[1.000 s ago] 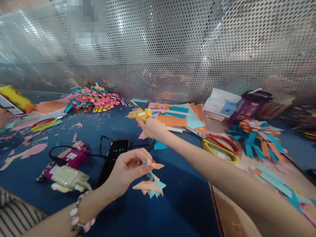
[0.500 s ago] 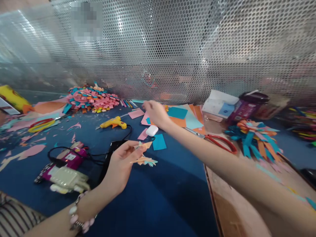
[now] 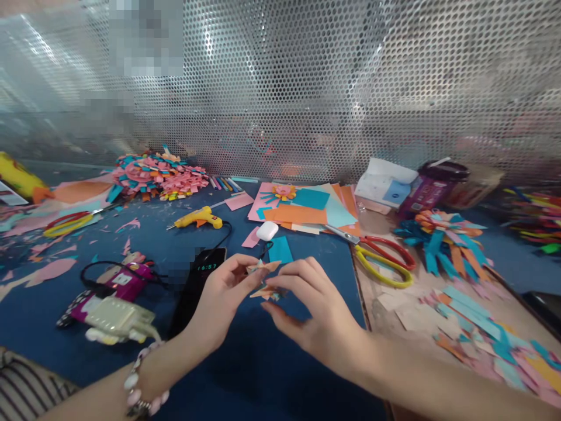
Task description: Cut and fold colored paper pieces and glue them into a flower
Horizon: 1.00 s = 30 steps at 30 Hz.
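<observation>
My left hand [image 3: 228,289] is closed in a pinch on a small paper flower [image 3: 265,266] with pointed orange and light-teal petals. The flower is held above the blue table, and its lower petals hang beneath the fingertips. My right hand [image 3: 313,310] is beside it, thumb and fingers apart around the flower's right side. Whether the right fingertips touch the petals, I cannot tell. A blue paper square [image 3: 280,250] and a white earbud case [image 3: 267,231] lie just beyond the hands. Left of the left hand is a black phone [image 3: 190,304].
A yellow glue gun [image 3: 199,218], a fringed paper heap [image 3: 158,175] and paper sheets [image 3: 302,214] with a small flower [image 3: 284,193] lie farther back. Red-and-yellow scissors [image 3: 385,260], a large paper flower [image 3: 447,234] and scraps [image 3: 482,327] are at right; a corded purple device [image 3: 127,283] is at left.
My right hand has come back from the paper sheets to the flower in my left hand. The small flower on the sheets and the scissors' yellow handle now show. My left hand keeps its pinch.
</observation>
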Tool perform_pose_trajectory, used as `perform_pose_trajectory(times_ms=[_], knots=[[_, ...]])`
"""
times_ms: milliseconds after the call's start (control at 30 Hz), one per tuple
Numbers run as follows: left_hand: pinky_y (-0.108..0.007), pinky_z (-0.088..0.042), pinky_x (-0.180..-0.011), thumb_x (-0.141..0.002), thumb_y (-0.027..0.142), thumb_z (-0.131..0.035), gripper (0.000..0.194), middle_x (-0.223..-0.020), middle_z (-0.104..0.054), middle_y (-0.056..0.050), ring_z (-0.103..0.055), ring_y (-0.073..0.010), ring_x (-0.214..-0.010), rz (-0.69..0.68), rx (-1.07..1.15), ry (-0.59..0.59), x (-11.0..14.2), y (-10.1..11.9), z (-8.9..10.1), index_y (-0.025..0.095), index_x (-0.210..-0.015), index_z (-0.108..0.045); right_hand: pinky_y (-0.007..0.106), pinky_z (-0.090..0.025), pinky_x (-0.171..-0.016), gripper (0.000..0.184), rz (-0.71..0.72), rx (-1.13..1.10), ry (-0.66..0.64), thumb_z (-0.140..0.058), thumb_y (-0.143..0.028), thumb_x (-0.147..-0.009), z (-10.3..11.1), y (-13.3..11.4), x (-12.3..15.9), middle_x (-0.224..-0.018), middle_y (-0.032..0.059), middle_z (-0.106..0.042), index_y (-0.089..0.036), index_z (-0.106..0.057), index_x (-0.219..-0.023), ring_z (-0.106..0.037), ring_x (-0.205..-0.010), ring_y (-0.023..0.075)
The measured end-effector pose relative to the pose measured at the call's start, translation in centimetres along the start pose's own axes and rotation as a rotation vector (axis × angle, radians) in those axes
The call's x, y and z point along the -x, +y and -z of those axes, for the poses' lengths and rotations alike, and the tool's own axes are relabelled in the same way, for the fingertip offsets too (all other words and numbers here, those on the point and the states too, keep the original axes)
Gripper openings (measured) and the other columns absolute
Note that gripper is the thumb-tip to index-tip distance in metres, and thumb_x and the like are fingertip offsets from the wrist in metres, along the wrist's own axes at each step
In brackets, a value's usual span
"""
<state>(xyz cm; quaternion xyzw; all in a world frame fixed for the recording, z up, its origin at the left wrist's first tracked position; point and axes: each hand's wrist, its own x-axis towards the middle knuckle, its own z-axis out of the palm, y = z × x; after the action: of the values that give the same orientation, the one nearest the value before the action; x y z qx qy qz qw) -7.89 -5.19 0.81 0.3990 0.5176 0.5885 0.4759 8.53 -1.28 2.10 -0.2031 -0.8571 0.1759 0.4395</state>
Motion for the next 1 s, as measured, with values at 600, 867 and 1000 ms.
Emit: perform_pose_trajectory(times_ms=[600,867,1000], knots=[[-0.023,-0.045,-0.071,-0.075,0.033,-0.071,0.023,-0.087,-0.068,-0.003,-0.058,-0.0132,-0.077,0.055,-0.051,0.009,0.1,-0.1,0.1,0.018,-0.091,-0.064,0.024,-0.047,-0.063,0.019,-0.535,-0.405,0.11,-0.053,-0.033,-0.091,-1.5,0.7,1.5,-0.078,0.0028,-0.061,-0.018,-0.06,-0.082,-0.057,-0.07,0.0137],[-0.026,-0.046,-0.073,-0.075,0.035,-0.071,0.023,-0.089,-0.07,-0.004,-0.061,-0.016,-0.08,0.035,-0.122,0.011,0.0,-0.1,0.2,0.018,-0.09,-0.066,0.023,-0.043,-0.058,0.02,-0.522,-0.363,0.094,-0.054,-0.033,-0.09,-1.3,0.9,1.4,-0.074,0.0018,-0.061,-0.018,-0.061,-0.079,-0.055,-0.065,0.0128],[-0.025,-0.045,-0.066,-0.073,0.036,-0.072,0.026,-0.088,-0.07,-0.005,-0.059,-0.0147,-0.074,0.029,-0.172,0.033,0.0,-0.2,0.2,0.017,-0.09,-0.068,0.022,-0.042,-0.057,0.021,-0.51,-0.316,0.086,-0.055,-0.032,-0.09,-1.0,0.9,1.2,-0.07,0.0007,-0.061,-0.019,-0.061,-0.075,-0.053,-0.061,0.0119]])
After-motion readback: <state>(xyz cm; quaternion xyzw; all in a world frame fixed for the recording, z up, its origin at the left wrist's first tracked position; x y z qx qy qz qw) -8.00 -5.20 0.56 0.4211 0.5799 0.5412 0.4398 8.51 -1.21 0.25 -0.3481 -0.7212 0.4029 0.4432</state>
